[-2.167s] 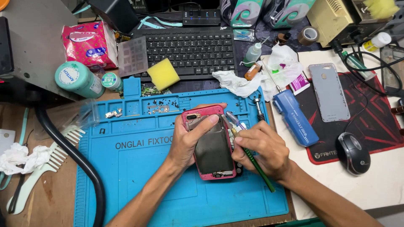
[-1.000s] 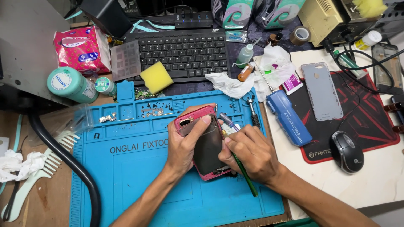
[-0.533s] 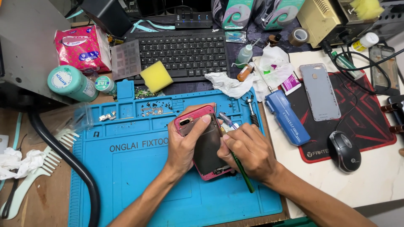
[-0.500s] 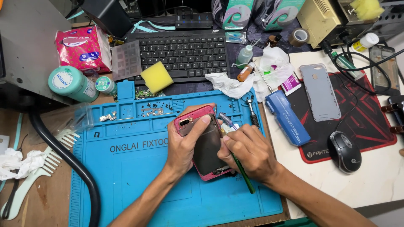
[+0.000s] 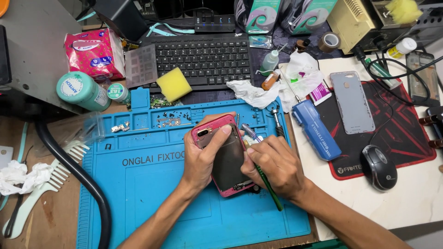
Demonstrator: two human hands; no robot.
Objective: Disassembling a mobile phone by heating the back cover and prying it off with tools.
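Phone (image 5: 228, 161), pink-framed with its back open, lies tilted on the blue mat (image 5: 152, 203) near the middle of the desk (image 5: 415, 203), and I see my left hand (image 5: 203, 159) clamped over its left edge, fingertips at the top corner. My right hand (image 5: 272, 166) is closed on a green-handled tool (image 5: 270, 189), touching the phone's right edge; a blue screwdriver (image 5: 316, 129) lies just beyond the mat.

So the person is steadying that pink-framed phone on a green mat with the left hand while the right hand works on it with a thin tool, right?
Nearly: the mat is blue, not green, as the head view shows. The left hand does steady the pink-framed phone on it while the right hand works with a thin tool.
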